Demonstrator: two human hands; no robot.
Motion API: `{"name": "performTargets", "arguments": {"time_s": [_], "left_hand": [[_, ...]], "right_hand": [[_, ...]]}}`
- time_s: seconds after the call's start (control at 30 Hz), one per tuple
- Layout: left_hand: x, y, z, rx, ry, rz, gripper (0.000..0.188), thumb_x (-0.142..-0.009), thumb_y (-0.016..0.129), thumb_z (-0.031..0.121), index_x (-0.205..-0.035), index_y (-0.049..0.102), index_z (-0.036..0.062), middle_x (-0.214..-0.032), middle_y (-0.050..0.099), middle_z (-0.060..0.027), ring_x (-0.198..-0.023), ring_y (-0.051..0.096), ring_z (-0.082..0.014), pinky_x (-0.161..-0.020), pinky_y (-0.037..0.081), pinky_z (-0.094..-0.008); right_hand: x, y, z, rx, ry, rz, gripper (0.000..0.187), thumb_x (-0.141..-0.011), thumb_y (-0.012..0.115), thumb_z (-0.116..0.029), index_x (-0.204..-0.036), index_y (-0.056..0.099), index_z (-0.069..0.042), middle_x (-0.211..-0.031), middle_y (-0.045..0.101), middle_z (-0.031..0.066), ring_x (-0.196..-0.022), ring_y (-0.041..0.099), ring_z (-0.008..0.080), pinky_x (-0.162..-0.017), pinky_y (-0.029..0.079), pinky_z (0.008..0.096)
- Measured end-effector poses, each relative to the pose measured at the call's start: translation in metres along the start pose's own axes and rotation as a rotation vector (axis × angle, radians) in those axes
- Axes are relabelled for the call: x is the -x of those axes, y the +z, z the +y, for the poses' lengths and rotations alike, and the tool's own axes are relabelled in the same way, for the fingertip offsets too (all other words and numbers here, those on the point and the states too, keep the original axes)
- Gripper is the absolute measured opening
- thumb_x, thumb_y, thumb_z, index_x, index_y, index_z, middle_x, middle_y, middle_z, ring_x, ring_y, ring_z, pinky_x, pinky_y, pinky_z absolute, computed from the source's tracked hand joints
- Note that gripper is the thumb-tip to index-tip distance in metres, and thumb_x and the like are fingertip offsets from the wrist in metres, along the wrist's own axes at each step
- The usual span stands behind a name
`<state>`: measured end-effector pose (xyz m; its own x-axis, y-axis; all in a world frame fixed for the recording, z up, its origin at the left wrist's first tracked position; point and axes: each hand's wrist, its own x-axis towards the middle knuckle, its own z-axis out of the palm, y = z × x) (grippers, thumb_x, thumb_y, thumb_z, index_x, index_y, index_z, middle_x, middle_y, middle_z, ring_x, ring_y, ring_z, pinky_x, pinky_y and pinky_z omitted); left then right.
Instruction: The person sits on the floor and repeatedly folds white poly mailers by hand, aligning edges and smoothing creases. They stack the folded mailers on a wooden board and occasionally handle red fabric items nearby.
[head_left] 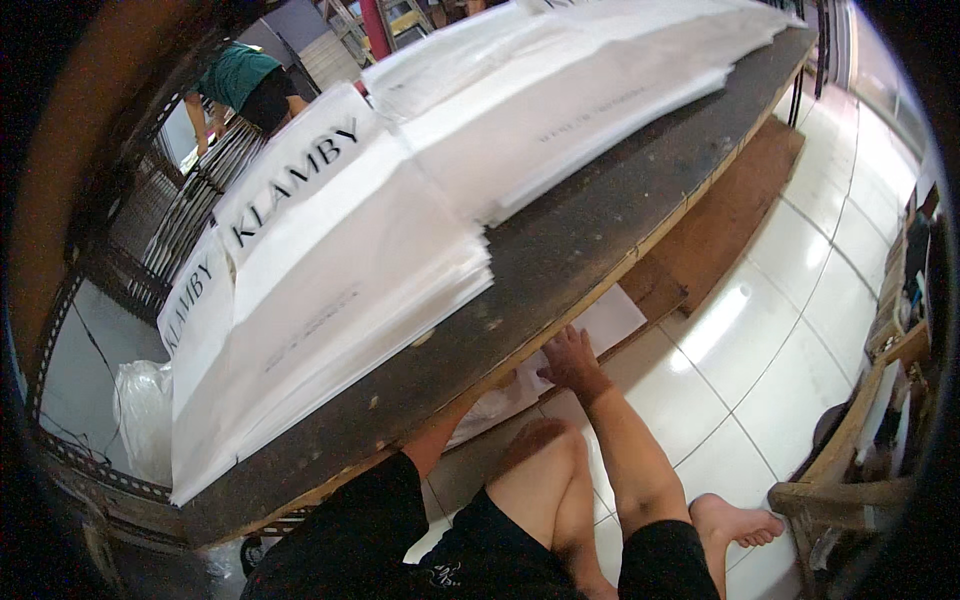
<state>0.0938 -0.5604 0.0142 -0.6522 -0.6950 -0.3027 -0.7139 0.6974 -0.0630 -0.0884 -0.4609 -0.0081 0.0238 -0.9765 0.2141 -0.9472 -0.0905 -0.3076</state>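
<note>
My right hand (574,360) reaches under the front edge of the dark tabletop (590,225), its fingers spread over white sheets (617,318) on the lower wooden shelf. Beneath the same edge goes my left forearm (436,440). The left hand is almost wholly hidden by the tabletop, and its fingers cannot be made out. More white or clear sheeting (490,410) shows near where that arm goes under. On the tabletop lie stacks of flat white printed bags or sheets (330,300), with further stacks (570,130) at the far right.
A brown lower shelf board (740,215) runs under the table above white floor tiles (745,345). A wooden rack with assorted items (850,490) stands at right. A clear plastic bag (145,415) sits at left. Another person in a green shirt (238,78) bends over racks behind.
</note>
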Motion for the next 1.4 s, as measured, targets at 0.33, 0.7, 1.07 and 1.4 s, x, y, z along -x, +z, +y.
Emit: {"name": "performTargets", "arguments": {"time_s": [0.33,0.7,1.07,1.4], "left_hand": [[-0.041,-0.009,0.042,0.208,0.155,0.058,0.052,-0.079,0.066,0.042,-0.102,0.065,-0.0037,-0.113,0.063,-0.0228,-0.11,0.057,-0.038,-0.095,0.044,-0.0467],[0.112,-0.124,0.286,0.468,1.045,0.212,0.035,-0.088,0.064,0.016,-0.116,0.057,-0.0052,-0.11,0.062,-0.0218,-0.106,0.058,-0.034,-0.092,0.045,-0.0402],[0.398,-0.226,0.565,-0.096,2.135,0.009,0.037,-0.081,0.069,0.014,-0.112,0.059,-0.0031,-0.112,0.06,-0.0239,-0.107,0.056,-0.0423,-0.091,0.047,-0.0446],[0.646,-0.211,0.713,-0.188,2.56,-0.159,0.035,-0.086,0.067,0.02,-0.112,0.059,-0.002,-0.111,0.063,-0.0201,-0.101,0.061,-0.0376,-0.088,0.049,-0.0417]], "right_hand": [[0.345,-0.149,-0.034,-0.487,0.814,0.203,0.038,-0.091,0.061,-0.027,-0.121,0.058,-0.003,-0.113,0.063,0.0193,-0.102,0.062,0.0364,-0.09,0.049,0.0426],[0.629,-0.233,-0.33,-0.271,1.314,1.561,0.032,-0.097,0.056,-0.021,-0.122,0.056,0.0,-0.105,0.067,0.0116,-0.097,0.064,0.0179,-0.089,0.049,0.0299],[0.628,0.028,-0.51,0.444,2.418,0.866,0.048,-0.082,0.064,-0.019,-0.125,0.053,-0.001,-0.127,0.05,0.0234,-0.121,0.045,0.0422,-0.103,0.033,0.0555],[0.615,0.014,-0.519,0.448,2.318,0.754,0.044,-0.088,0.057,-0.031,-0.121,0.055,-0.001,-0.129,0.051,0.0279,-0.123,0.046,0.0453,-0.101,0.035,0.0595]]}}
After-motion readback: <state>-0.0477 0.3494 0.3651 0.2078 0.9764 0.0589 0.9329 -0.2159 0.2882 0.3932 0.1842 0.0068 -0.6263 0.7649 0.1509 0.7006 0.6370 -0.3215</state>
